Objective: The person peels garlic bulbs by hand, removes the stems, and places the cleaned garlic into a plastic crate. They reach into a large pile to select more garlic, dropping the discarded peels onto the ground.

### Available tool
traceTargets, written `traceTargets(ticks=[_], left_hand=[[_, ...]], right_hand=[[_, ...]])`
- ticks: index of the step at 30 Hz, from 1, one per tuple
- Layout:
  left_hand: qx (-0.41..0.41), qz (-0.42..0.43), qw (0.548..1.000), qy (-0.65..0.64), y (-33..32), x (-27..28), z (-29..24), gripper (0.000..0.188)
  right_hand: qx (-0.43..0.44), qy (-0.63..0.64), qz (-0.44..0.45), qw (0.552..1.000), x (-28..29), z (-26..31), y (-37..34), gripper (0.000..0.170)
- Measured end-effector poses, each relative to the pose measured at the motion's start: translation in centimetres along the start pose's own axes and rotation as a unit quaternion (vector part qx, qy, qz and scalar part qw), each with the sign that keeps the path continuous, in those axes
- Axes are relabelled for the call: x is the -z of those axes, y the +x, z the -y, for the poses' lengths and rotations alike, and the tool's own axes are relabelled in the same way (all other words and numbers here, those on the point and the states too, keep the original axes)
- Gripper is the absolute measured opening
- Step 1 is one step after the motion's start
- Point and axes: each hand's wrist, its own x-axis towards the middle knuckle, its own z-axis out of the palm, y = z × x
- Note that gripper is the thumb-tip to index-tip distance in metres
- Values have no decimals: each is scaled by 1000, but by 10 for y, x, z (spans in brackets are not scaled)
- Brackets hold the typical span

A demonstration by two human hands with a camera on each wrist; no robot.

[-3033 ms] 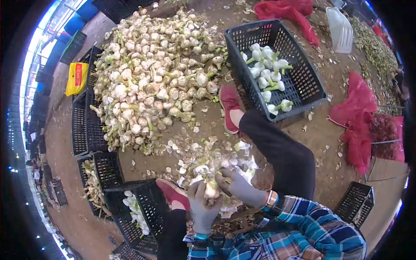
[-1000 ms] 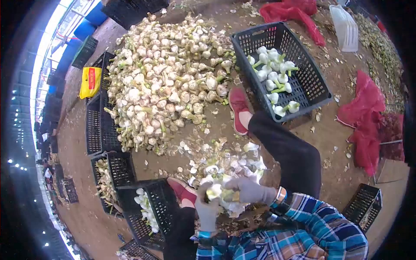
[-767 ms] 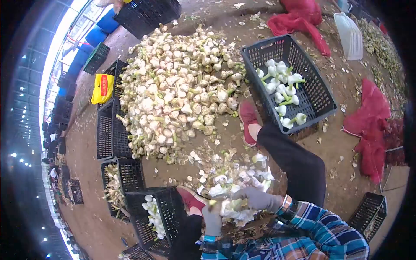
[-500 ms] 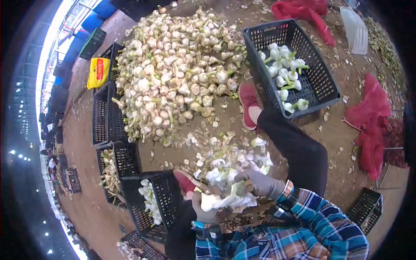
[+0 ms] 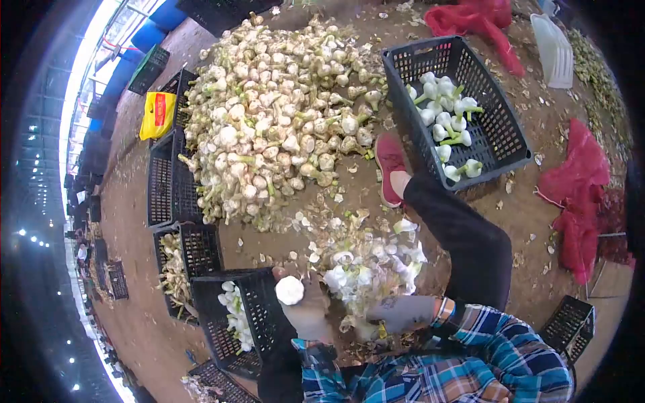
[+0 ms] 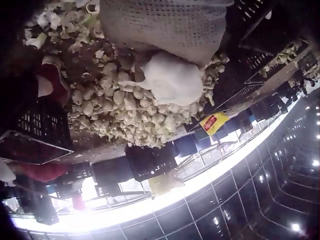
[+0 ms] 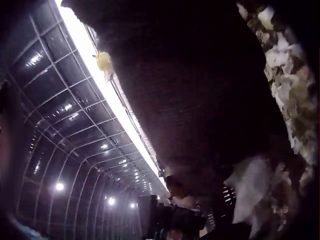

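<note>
My gloved left hand [image 5: 310,320] grips a clean white garlic bulb [image 5: 289,290] beside the black crate at lower left. In the left wrist view the same garlic bulb [image 6: 175,82] shows large below the grey glove [image 6: 162,25], its short stem pointing left. My gloved right hand [image 5: 404,314] is low over the peel heap [image 5: 363,258], fingers curled. From it pokes a small yellow-ended thing [image 5: 383,330], whose kind I cannot tell. The right wrist view is mostly dark, with a yellow end [image 7: 103,61] at the glove's edge and pale skin [image 7: 251,192] below.
A big pile of untrimmed garlic [image 5: 269,121] lies ahead. Clean bulbs sit in a black crate [image 5: 497,158] at right and another crate [image 5: 262,316] at left. More crates [image 5: 171,178] line the pile's left. Red net bags [image 5: 574,181] lie far right.
The garlic bulb has come clear of its loose outer skin. My left hand has carried it left towards the lower-left crate, while my right hand has dropped lower over the peel.
</note>
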Motion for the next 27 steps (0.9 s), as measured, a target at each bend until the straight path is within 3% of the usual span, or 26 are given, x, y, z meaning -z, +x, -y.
traceTargets(ticks=[1, 3, 4, 5, 7, 8, 9, 10, 11, 12, 13, 15, 16, 17, 18, 19, 20, 21, 22, 24, 25, 27], left_hand=[[5, -18, 1000, 12, -6, -11, 5, 39], [17, -53, 998, 37, -17, -26, 16, 42], [67, -68, 994, 51, -27, -39, 20, 42], [117, -82, 988, 63, -38, -53, 25, 42], [78, -17, 981, 180, -23, 14, 54, 31], [46, 27, 960, 276, -29, -12, 52, 34], [6, 63, 928, 367, -35, -38, 50, 37], [65, 31, 978, 197, -33, -58, 46, 37], [128, -1, 991, 22, -27, -69, 46, 37], [40, -40, 989, 136, -5, -51, 57, 44], [97, -30, 991, 84, 12, -49, 60, 45], [177, 109, 974, 86, 16, -98, 67, 39], [207, 99, 968, 101, 19, -118, 73, 38], [234, 86, 961, 116, 19, -138, 81, 37], [168, 140, 966, 137, 15, -164, 87, 37], [127, 205, 942, 231, 27, -173, 91, 41], [75, 262, 908, 318, 39, -183, 94, 45], [-93, 362, 741, 558, 65, -166, 92, 50], [-304, 368, 513, 713, 92, -150, 90, 55], [-324, 343, 460, 752, 129, -134, 92, 56], [-276, 352, 414, 793, 148, -120, 83, 55], [-221, 312, 570, 727, 191, -32, 87, 53]], right_hand=[[-1, -5, -6, 1000, -3, -7, 7, 51], [77, -6, -232, 970, -7, -17, 23, 43], [-10, -26, -238, 971, -4, -21, 31, 39], [-10, -31, -246, 969, -2, -26, 34, 39], [72, 62, -298, 950, -5, -33, 39, 37], [72, 57, -305, 948, -7, -37, 38, 37], [54, -6, -232, 971, -11, -42, 35, 36], [33, -68, -157, 985, -17, -47, 31, 35], [7, -126, -83, 988, -25, -52, 30, 35], [-3, -128, -97, 987, -33, -57, 31, 35], [-29, -81, -96, 992, -41, -65, 36, 39], [-57, -46, -112, 991, -48, -85, 42, 49], [77, -98, -214, 969, -53, -95, 43, 49], [210, -149, -303, 917, -50, -102, 46, 50], [154, -125, -238, 951, -32, -76, 35, 45], [156, -132, -240, 949, -27, -65, 33, 45], [106, -146, -237, 955, -25, -61, 34, 41], [54, -158, -235, 957, -23, -61, 36, 37], [109, -109, -277, 948, -28, -71, 39, 32], [94, -54, -320, 941, -6, -72, 35, 32], [83, -34, -356, 930, 23, -70, 37, 33], [65, -18, -462, 884, 112, -68, 38, 33]])
